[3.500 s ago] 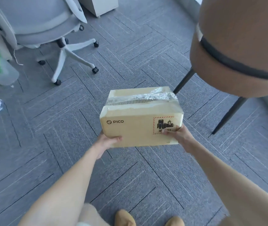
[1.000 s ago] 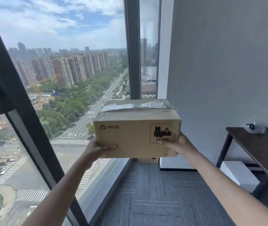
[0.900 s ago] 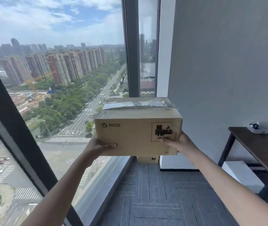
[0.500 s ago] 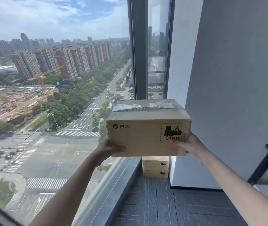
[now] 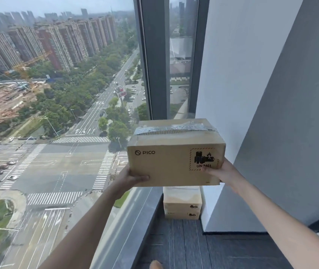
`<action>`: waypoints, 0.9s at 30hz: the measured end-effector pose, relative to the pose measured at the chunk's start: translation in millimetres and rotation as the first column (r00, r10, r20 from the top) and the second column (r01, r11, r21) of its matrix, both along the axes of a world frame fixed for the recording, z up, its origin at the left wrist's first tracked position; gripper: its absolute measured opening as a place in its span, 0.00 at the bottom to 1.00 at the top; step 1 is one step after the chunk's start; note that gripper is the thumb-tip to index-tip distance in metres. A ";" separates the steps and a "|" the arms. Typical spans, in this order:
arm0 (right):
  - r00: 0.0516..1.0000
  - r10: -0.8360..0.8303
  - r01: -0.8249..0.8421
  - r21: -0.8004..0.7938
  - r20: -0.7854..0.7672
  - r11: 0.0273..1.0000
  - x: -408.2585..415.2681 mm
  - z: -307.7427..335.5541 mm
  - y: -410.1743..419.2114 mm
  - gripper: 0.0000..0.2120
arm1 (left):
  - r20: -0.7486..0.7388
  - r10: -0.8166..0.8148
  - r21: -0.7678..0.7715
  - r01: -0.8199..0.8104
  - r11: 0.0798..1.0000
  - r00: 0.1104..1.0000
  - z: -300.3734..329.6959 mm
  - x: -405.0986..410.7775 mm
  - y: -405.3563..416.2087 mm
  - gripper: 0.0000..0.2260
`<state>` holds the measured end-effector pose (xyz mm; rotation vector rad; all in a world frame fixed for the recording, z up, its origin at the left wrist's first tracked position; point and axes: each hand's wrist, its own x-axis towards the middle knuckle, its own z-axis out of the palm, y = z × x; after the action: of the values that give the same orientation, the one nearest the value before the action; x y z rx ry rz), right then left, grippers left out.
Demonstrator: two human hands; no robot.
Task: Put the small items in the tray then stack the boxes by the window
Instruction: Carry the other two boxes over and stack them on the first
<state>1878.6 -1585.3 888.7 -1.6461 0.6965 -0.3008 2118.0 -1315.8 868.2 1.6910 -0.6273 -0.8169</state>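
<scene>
**Third box nears the stack by the window**

A person's left hand (image 5: 130, 178) and right hand (image 5: 220, 171) carry a taped cardboard box (image 5: 174, 162), fingers clamped on its lower corners, thumbs across the front face. Within the last half second the carrier has stepped closer, and the held box now hangs directly over two stacked boxes (image 5: 182, 203) on the floor between window (image 5: 77, 94) and wall (image 5: 242, 74). Lowering squarely likely comes next.

Both bare arms reach forward and up, nearly straight. The left hand (image 5: 130, 178) cups under a load's lower left corner, thumb across its front. The right hand (image 5: 220, 172) clasps the lower right end, thumb pressed on the front face.
</scene>
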 end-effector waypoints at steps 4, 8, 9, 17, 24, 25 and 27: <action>0.997 -0.071 0.072 0.043 -0.025 0.997 49.0 -26.6 -39.2 0.34 | -0.049 -0.025 0.043 0.027 0.999 0.998 -40.4 67.0 -55.6 0.29; 0.994 -0.098 0.102 0.102 -0.042 0.989 88.4 -55.9 -72.5 0.35 | -0.068 -0.061 0.101 0.068 0.993 0.996 -71.9 119.1 -99.5 0.30; 0.994 -0.104 0.108 0.121 -0.046 0.987 96.7 -62.8 -80.2 0.34 | -0.084 -0.064 0.114 0.073 0.991 0.994 -80.0 130.3 -109.2 0.28; 0.979 -0.122 0.162 0.260 -0.163 0.952 144.7 -131.0 -127.1 0.26 | -0.168 -0.047 0.180 0.077 0.981 0.985 -151.8 173.8 -163.3 0.29; 0.962 -0.101 0.177 0.299 -0.254 0.938 175.6 -250.4 -175.7 0.21 | -0.190 0.020 0.237 0.026 0.971 0.982 -268.6 189.2 -205.3 0.27; 0.962 -0.106 0.181 0.297 -0.253 0.937 178.2 -270.6 -179.6 0.20 | -0.197 0.024 0.245 0.025 0.969 0.980 -290.3 190.8 -209.9 0.27; 0.960 -0.122 0.195 0.287 -0.253 0.938 181.3 -314.5 -186.9 0.18 | -0.199 0.044 0.268 0.012 0.963 0.979 -335.5 194.0 -217.4 0.28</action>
<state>2059.9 -1772.2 574.2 -1.3368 1.0054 -0.1056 2312.0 -1533.1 532.8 1.8222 -0.3731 -1.0866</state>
